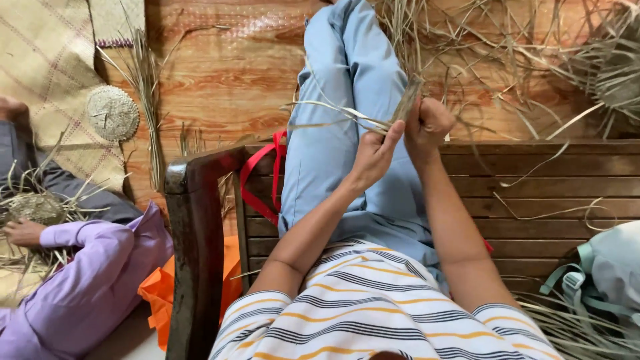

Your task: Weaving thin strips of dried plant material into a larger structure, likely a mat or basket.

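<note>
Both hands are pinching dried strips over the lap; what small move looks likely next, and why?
Probably the left hand folds a loose strip across the woven band that the right hand pinches upright. The strips fan out leftward from that grip, unwoven.

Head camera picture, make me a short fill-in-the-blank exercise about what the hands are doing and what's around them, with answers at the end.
1. The left hand and right hand hold dried straw strips above legs in light ____ trousers.
2. The person sits on a slatted ____ bench.
3. A small round woven disc lies on the ____.
4. A co-worker's sleeve is ____.

Missing words: blue; wooden; floor; purple
</note>
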